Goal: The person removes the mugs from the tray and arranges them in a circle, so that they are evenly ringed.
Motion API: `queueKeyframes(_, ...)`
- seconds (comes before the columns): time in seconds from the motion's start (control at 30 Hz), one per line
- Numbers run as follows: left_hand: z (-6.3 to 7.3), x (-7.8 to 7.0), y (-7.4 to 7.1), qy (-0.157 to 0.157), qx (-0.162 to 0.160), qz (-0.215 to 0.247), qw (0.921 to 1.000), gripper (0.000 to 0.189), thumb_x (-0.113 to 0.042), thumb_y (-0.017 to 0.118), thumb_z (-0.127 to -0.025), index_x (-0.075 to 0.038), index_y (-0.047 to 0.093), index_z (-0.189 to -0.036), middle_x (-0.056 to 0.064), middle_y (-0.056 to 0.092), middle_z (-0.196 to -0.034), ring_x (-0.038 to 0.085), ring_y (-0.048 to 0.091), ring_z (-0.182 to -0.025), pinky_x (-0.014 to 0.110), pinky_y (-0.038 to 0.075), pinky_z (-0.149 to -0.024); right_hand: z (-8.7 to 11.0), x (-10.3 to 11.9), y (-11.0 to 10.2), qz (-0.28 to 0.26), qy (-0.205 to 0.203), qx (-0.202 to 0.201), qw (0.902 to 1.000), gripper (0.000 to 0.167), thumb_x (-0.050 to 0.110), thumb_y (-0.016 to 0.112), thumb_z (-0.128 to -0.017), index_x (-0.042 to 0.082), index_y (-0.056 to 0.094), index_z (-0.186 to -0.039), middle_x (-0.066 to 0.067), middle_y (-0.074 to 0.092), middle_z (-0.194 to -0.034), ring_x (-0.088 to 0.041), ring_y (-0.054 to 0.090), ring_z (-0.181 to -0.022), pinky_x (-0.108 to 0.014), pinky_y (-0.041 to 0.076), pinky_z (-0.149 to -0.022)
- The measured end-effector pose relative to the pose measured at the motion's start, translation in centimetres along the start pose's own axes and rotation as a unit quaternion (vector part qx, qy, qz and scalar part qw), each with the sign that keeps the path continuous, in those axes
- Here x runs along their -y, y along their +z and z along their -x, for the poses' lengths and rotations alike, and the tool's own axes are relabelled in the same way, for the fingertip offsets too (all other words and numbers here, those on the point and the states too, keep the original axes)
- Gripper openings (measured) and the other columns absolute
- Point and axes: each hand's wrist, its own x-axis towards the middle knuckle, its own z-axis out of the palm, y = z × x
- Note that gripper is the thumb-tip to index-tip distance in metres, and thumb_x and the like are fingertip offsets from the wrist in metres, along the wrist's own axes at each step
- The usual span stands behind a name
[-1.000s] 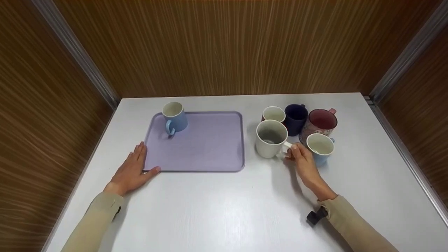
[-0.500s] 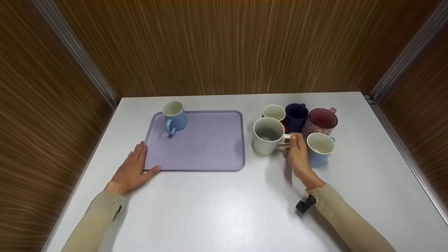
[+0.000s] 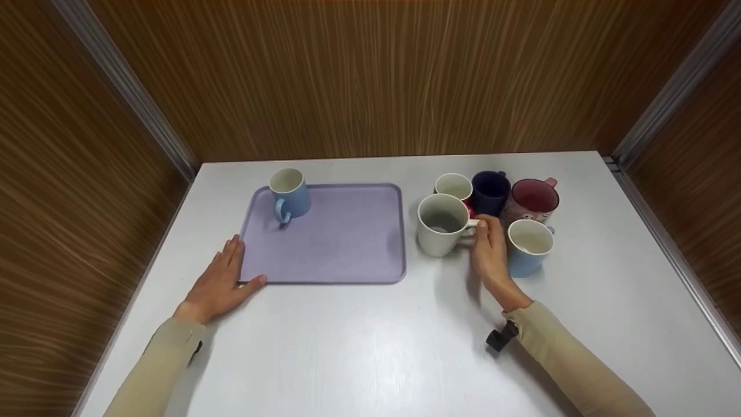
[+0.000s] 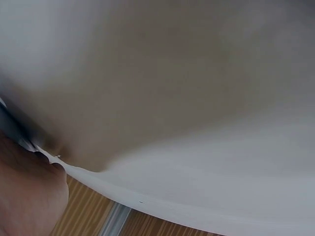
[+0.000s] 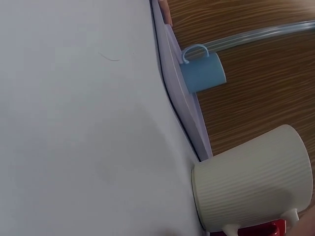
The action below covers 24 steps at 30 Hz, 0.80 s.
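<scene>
A large white mug [image 3: 435,243] stands upright to the right of the lilac tray [image 3: 341,243]. My right hand [image 3: 491,255] holds its handle from the right, and some of those fingers are hidden from the head camera. Ribbed sides show on this white mug [image 5: 248,182] in the right wrist view, where its base meets the table. My left hand [image 3: 215,288] lies flat with fingers spread at the tray's front left corner, its thumb along the front edge. On the tray's back left part sits a light blue mug [image 3: 297,202], handle toward me.
Close behind the white mug is a red mug with a pale inside [image 3: 454,186]. Beside it stand a dark blue mug [image 3: 490,200] and a pink mug [image 3: 534,198]. Another light blue mug [image 3: 525,264] is just right of my right hand. Wood-grain walls [image 3: 370,81] enclose the table.
The white mug has shifted slightly left and back, with my right hand on its handle moving the same way. Over the last half second it has barely moved. The left hand has stayed put.
</scene>
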Motion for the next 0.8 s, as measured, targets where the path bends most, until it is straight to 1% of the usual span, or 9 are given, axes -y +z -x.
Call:
queueKeyframes(0.07, 0.0, 0.0, -0.1, -0.001, -0.003, 0.000, 1.0000, 0.108, -0.066, 0.054, -0.103, 0.009, 0.011, -0.167, 0.026, 0.007, -0.178, 0.044, 0.007, -0.166, 0.061, 0.011, -0.134, 0.0, 0.4, 0.1, 0.017, -0.037, -0.007, 0.9992, 0.033, 0.010, 0.040, -0.115, -0.012, 0.053, -0.136, -0.031, 0.054, -0.134, -0.037, 0.050, -0.126, -0.042, 0.037, -0.113)
queueKeyframes(0.13, 0.0, 0.0, -0.2, -0.001, -0.006, 0.000, 1.0000, 0.108, -0.066, 0.054, -0.103, 0.009, 0.011, -0.167, 0.026, 0.007, -0.178, 0.045, 0.007, -0.166, 0.061, 0.011, -0.134, 0.0, 1.0, 0.1, 0.022, -0.067, -0.011, 0.9975, 0.035, 0.010, 0.042, -0.115, -0.013, 0.052, -0.139, -0.033, 0.050, -0.138, -0.042, 0.048, -0.131, -0.050, 0.036, -0.117)
queueKeyframes(0.17, 0.0, 0.0, -0.2, -0.002, -0.008, 0.000, 1.0000, 0.108, -0.066, 0.054, -0.103, 0.009, 0.011, -0.167, 0.026, 0.007, -0.178, 0.045, 0.007, -0.166, 0.061, 0.012, -0.134, 0.0, 1.3, 0.1, 0.025, -0.079, -0.014, 0.9965, 0.036, 0.011, 0.044, -0.114, -0.013, 0.052, -0.140, -0.033, 0.050, -0.139, -0.043, 0.048, -0.131, -0.051, 0.037, -0.117)
queueKeyframes(0.33, 0.1, 0.1, 0.0, 0.001, -0.007, -0.001, 1.0000, 0.108, -0.066, 0.055, -0.103, 0.010, 0.011, -0.167, 0.027, 0.007, -0.178, 0.046, 0.008, -0.165, 0.062, 0.012, -0.133, -0.2, 3.0, 0.2, 0.033, -0.119, -0.021, 0.9921, 0.035, 0.012, 0.051, -0.112, -0.010, 0.057, -0.139, -0.028, 0.056, -0.138, -0.037, 0.054, -0.129, -0.047, 0.042, -0.112)
queueKeyframes(0.43, 0.1, 0.1, 0.1, 0.004, -0.008, -0.002, 1.0000, 0.107, -0.064, 0.056, -0.103, 0.010, 0.012, -0.166, 0.027, 0.007, -0.178, 0.046, 0.008, -0.165, 0.062, 0.012, -0.133, -0.8, 4.1, 0.5, 0.036, -0.135, -0.014, 0.9900, 0.034, 0.014, 0.053, -0.111, -0.007, 0.060, -0.137, -0.024, 0.060, -0.135, -0.032, 0.057, -0.126, -0.045, 0.043, -0.110)
queueKeyframes(0.5, 0.0, 0.1, 0.2, 0.003, -0.008, -0.002, 1.0000, 0.107, -0.064, 0.056, -0.103, 0.010, 0.012, -0.167, 0.026, 0.007, -0.178, 0.045, 0.008, -0.165, 0.061, 0.012, -0.133, -1.4, 4.8, 0.9, 0.035, -0.139, 0.002, 0.9896, 0.034, 0.015, 0.055, -0.111, -0.007, 0.062, -0.136, -0.024, 0.061, -0.133, -0.033, 0.058, -0.122, -0.046, 0.044, -0.108)
queueKeyframes(0.63, 0.0, 0.0, 0.2, -0.002, -0.006, -0.001, 1.0000, 0.108, -0.066, 0.055, -0.103, 0.009, 0.011, -0.167, 0.025, 0.006, -0.178, 0.045, 0.007, -0.165, 0.061, 0.012, -0.133, -2.5, 6.1, 2.4, 0.042, -0.131, 0.055, 0.9890, 0.039, 0.020, 0.058, -0.110, -0.006, 0.061, -0.139, -0.024, 0.062, -0.137, -0.036, 0.058, -0.130, -0.049, 0.043, -0.117)
queueKeyframes(0.73, 0.1, -0.1, 0.2, -0.002, -0.007, -0.003, 1.0000, 0.108, -0.066, 0.054, -0.103, 0.009, 0.011, -0.167, 0.026, 0.007, -0.178, 0.046, 0.008, -0.165, 0.062, 0.012, -0.133, -3.2, 7.0, 4.3, 0.062, -0.126, 0.095, 0.9855, 0.045, 0.025, 0.062, -0.109, -0.005, 0.059, -0.142, -0.024, 0.062, -0.141, -0.038, 0.056, -0.138, -0.050, 0.040, -0.121)
queueKeyframes(0.8, 0.1, -0.1, 0.2, -0.001, -0.010, -0.004, 0.9999, 0.108, -0.066, 0.054, -0.103, 0.009, 0.011, -0.167, 0.026, 0.007, -0.178, 0.046, 0.008, -0.165, 0.062, 0.012, -0.133, -3.5, 7.6, 5.8, 0.078, -0.126, 0.121, 0.9815, 0.049, 0.029, 0.063, -0.108, -0.005, 0.058, -0.144, -0.024, 0.062, -0.143, -0.039, 0.055, -0.140, -0.050, 0.041, -0.121)
